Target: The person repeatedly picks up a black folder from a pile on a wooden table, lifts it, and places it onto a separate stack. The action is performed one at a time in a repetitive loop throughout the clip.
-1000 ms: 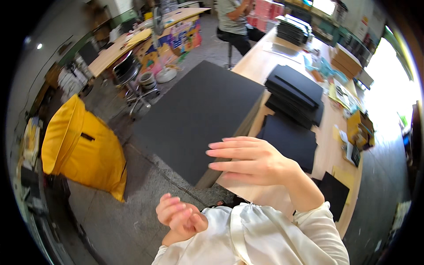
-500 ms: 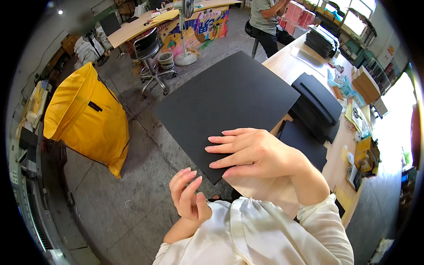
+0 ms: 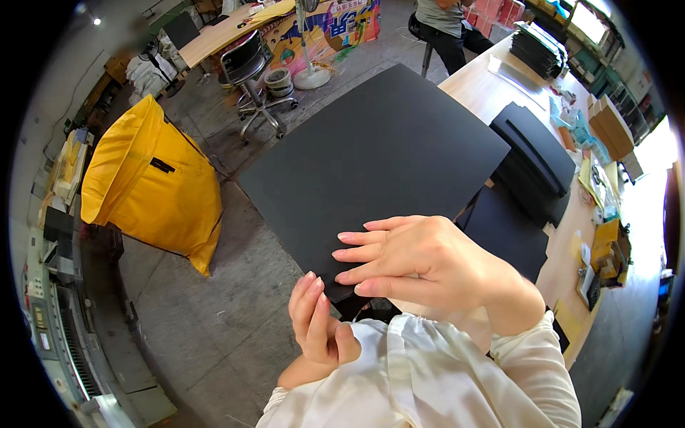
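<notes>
A large flat black board [image 3: 378,143] stretches out in front of me, its far part reaching past the table edge over the floor. My right hand [image 3: 428,260] lies palm down on its near part, fingers stretched out and slightly apart. Close by the near left edge is my left hand [image 3: 319,328], palm turned up, with fingers loosely bent and the thumb apart. Its fingertips come up to the board's edge; whether they touch it I cannot tell. Right of the board, more black pieces [image 3: 535,160] lie stacked on the wooden table [image 3: 464,85].
On the left a tall yellow bag [image 3: 160,185] stands on the concrete floor. Beyond the board are a wheeled chair [image 3: 246,68], a bucket [image 3: 278,82] and a standing fan [image 3: 312,77]. A person [image 3: 453,32] sits at the table's far end, near a black stack [image 3: 539,50].
My left hand has come closer to the board's near edge, and the board has shifted toward me. The right hand stays flat on it. The whole view has shifted slightly.
</notes>
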Tool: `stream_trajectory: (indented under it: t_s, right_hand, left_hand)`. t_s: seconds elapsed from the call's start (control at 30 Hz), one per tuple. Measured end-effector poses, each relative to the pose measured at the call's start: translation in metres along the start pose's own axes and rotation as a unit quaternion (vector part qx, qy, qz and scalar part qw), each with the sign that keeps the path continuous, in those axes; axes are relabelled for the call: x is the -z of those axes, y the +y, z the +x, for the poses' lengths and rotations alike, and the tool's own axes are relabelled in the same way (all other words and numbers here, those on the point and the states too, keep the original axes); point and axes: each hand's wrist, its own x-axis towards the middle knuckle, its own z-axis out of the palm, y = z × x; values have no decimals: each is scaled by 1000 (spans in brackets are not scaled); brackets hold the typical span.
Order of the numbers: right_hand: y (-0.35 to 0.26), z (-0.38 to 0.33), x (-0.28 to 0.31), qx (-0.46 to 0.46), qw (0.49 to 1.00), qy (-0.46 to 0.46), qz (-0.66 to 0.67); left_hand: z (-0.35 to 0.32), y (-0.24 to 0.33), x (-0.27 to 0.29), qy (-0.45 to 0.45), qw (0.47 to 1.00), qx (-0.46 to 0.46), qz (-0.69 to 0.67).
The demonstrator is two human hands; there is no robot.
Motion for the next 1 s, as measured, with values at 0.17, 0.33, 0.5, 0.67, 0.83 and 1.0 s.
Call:
stream_trajectory:
  t_s: [0.17, 0.33, 0.5, 0.67, 0.83, 1.0]
  right_hand:
    - [5, -1, 0, 16, 1000, 3, -7]
    - [4, 0, 1, 21, 1000, 1, -13]
    - [4, 0, 1, 23, 1000, 9, -16]
    - [5, 1, 1, 21, 1000, 8, -12]
    - [6, 0, 0, 24, 1000, 9, -19]
    - [6, 0, 0, 25, 999, 9, -20]
  left_hand:
    - [-5, -5, 0, -6, 1000, -14, 13]
    - [-4, -4, 2, -17, 999, -14, 25]
    - [-1, -2, 6, -40, 998, -11, 38]
    - [-4, -3, 6, -45, 998, -12, 32]
    - [-6, -4, 6, -46, 998, -12, 35]
    - [-6, -5, 5, -40, 998, -18, 33]
